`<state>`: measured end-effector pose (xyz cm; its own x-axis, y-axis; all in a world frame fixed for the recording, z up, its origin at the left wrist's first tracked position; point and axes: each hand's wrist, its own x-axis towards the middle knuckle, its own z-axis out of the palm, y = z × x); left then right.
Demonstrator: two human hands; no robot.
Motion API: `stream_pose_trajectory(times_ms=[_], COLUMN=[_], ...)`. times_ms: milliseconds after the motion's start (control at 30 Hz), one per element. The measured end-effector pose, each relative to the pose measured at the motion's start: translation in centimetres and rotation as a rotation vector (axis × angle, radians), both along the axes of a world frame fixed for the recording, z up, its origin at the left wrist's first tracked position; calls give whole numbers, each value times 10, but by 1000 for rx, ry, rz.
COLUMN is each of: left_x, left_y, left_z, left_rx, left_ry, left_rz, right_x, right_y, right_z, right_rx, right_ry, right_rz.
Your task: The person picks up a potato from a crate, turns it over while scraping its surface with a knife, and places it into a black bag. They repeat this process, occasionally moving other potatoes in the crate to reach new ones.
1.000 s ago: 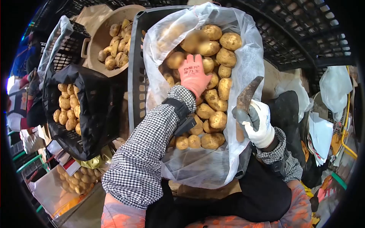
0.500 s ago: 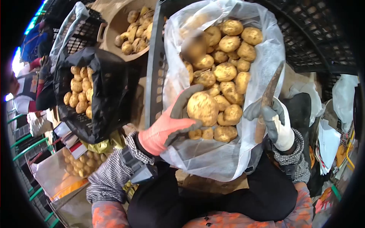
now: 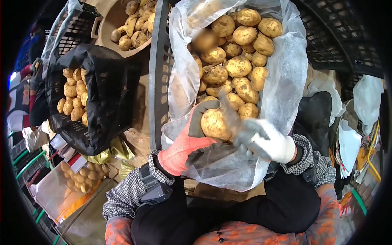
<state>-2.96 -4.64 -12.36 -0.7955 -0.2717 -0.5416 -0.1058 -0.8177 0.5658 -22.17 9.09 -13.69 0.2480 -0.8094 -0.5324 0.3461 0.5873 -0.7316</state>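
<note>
My left hand (image 3: 181, 149), in a coral glove with grey coating, is wrapped round a large potato (image 3: 214, 124) low over the front of the crate. In a white and grey glove, my right hand (image 3: 267, 141) is closed round a long, brown, rusty-looking knife-like tool (image 3: 229, 112), blurred by motion. The tool overlaps the right side of the potato in this view. Beneath and beyond both hands, many soil-marked potatoes (image 3: 238, 66) fill a crate (image 3: 154, 77) lined with white sheeting (image 3: 286, 69).
To the left stands a black-lined crate (image 3: 102, 81) of cleaner potatoes. Behind it, a tan basin (image 3: 108, 30) holds more potatoes. A bag of potatoes (image 3: 83, 179) sits lower left. Black crates (image 3: 339, 36) stand at upper right, papers (image 3: 349, 143) at right. Another person's arm (image 3: 28, 71) shows far left.
My right hand has swung left with the tool, from the crate's right edge to the held potato. The left hand still grips the potato. The view has shifted slightly.
</note>
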Motion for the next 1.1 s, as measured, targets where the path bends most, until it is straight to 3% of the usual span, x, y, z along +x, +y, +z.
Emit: stream_pose_trajectory(times_ms=[33, 100, 233, 300, 333, 433, 500, 567, 633, 667, 700, 733, 867, 967, 1100], left_x=[-1, -2, -3, -5, -2, -5, -4, -3, -2, -2, -2, -2, -4, -3, -3], left_y=[0, 0, 1, 1, 4, 5, 5, 3, 2, 2, 5, 6, 6, 5, 7], left_z=[0, 0, 1, 6, -6, 3, -2, -7, -9, -8, -6, -5, -5, -4, -5], left_rx=[-1, -98, -197, -250, -459, -280, -422, -568, -795, -798, -642, -485, -486, -529, -475], left_ry=[5, -23, -63, -64, -16, -95, -72, -45, 18, 19, 5, -10, 42, 30, -18], left_rz=[-1, -28, -55, -133, -108, -98, -136, -175, -251, -247, -182, -118, -60, -85, -60], right_x=[7, -3, 0, 2, -4, -5, -2, -3, -8, -9, -9, 0, -1, 2, -1], right_y=[1, -8, -4, 9, 0, -5, 0, 14, 7, -1, -8, -4, -13, -11, -11], right_z=[3, 8, 11, 7, 8, 5, 2, -20, -5, 7, 12, 9, 17, 14, 14], right_rx=[54, 42, 57, -256, 86, 46, 133, -900, -850, -403, 46, 79, 127, 135, 119], right_ry=[-18, 16, 78, 374, -36, 51, 129, 867, 820, 362, -95, -125, 44, 0, 28], right_rz=[-241, -24, 13, 100, 60, -25, 47, 226, 249, 134, 18, -183, -39, -116, -42])
